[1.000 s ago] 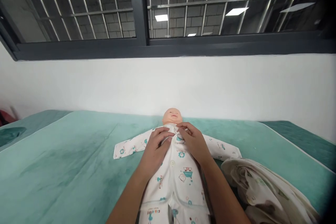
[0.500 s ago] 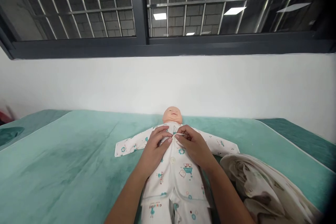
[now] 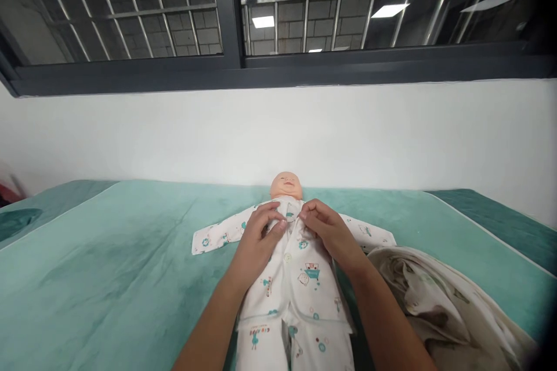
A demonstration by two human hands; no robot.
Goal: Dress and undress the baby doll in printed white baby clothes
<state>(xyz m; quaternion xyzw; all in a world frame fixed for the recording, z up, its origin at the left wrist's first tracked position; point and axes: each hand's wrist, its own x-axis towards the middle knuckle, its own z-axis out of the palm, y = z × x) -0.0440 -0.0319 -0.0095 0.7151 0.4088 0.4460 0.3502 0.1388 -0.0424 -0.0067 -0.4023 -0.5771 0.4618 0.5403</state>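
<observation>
A baby doll [image 3: 286,186] lies on its back, head toward the wall, with its arms spread. It wears a white baby shirt [image 3: 282,295] printed with small animals and trucks, and matching trousers [image 3: 261,351]. A button [image 3: 288,257] shows at mid-chest on the front opening. My left hand [image 3: 256,240] rests on the chest, thumb and forefinger closed at one edge of the opening. Opposite it, my right hand [image 3: 328,229] pinches the other edge near the collar and holds it slightly raised. The fingertips hide the upper fastening.
A green plush cover [image 3: 130,278] lies under the doll. To the right is a bunched cream patterned cloth [image 3: 439,295], close to my right forearm. Behind stands a white wall [image 3: 278,133] below a barred, dark-framed window [image 3: 235,69].
My right hand has drawn its shirt edge up and to the right, so the opening at the upper chest gapes more. My left hand has stayed nearly in place. The view tilted slightly.
</observation>
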